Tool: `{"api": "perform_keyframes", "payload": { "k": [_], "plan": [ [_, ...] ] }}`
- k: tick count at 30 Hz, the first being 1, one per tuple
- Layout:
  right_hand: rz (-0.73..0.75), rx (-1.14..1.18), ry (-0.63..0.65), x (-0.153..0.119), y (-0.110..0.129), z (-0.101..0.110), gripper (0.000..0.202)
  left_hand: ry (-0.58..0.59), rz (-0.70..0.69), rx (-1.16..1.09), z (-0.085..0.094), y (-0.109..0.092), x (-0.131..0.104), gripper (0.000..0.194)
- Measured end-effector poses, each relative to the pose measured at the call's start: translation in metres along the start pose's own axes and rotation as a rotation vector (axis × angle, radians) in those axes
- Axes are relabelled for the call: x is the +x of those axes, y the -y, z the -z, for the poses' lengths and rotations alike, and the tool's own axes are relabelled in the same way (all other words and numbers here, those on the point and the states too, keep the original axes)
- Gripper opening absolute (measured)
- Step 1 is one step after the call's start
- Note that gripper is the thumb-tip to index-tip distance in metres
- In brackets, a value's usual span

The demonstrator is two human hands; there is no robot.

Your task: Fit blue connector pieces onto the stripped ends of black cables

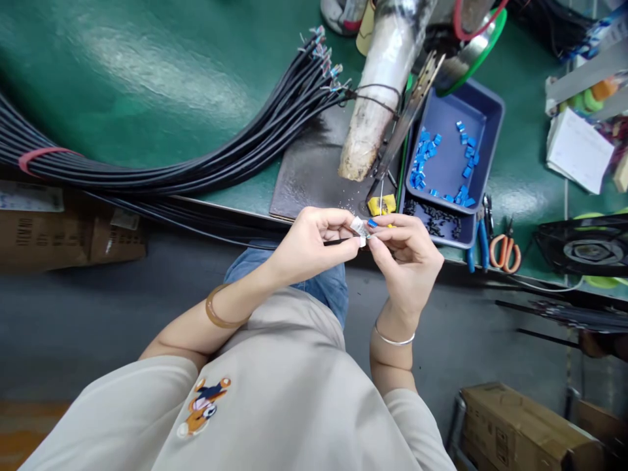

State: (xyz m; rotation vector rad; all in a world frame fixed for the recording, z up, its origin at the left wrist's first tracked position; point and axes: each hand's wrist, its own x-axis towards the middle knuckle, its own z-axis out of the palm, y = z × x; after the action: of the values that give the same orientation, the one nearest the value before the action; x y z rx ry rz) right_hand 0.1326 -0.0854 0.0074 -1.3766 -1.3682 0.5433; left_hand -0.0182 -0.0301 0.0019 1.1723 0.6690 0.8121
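My left hand (318, 243) is closed on a black cable near its end, where white tape or foil (360, 227) shows around the tip. Close against it, my right hand (405, 252) pinches at the cable's end. A small blue connector (373, 223) sits by the right fingertips; whether it is on the wires cannot be made out. Just beyond the hands, a soldering iron tip touches or hangs over a yellow sponge (381, 205). To the left lies a thick bundle of black cables (196, 163) with stripped coloured wire ends.
A grey-blue tray (449, 111) holds several blue connectors, with small black parts (436, 219) in a tray below. Blue-handled pliers (482, 242) and orange-handled cutters (505, 252) lie to the right, near a black fan (583, 248). A wrapped duct (377, 98) hangs over the dark mat (309, 176).
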Motion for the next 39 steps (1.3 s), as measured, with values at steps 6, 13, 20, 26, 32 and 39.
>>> {"api": "perform_keyframes", "payload": {
  "k": [6,13,20,26,32,39],
  "plan": [
    [-0.011,-0.002,0.040,-0.001,-0.005,0.002,0.006,0.017,0.013,0.016,0.000,-0.001,0.001,0.003],
    [0.002,0.028,0.062,0.001,-0.007,0.003,0.008,0.044,0.017,0.058,0.003,-0.001,0.003,0.008],
    [0.083,0.006,0.006,-0.001,-0.010,-0.003,0.009,0.007,-0.046,0.107,0.000,0.003,-0.001,0.004],
    [0.372,-0.302,-0.120,-0.006,-0.010,-0.013,0.020,-0.051,-0.033,0.072,-0.001,0.003,-0.004,0.010],
    [0.338,-0.249,-0.223,-0.004,-0.005,-0.010,0.016,-0.051,-0.195,0.243,0.001,-0.011,-0.007,0.007],
    [0.339,-0.066,-0.509,0.004,0.010,0.007,0.005,0.527,-0.419,0.421,0.000,-0.040,-0.019,0.015]
  ]
}}
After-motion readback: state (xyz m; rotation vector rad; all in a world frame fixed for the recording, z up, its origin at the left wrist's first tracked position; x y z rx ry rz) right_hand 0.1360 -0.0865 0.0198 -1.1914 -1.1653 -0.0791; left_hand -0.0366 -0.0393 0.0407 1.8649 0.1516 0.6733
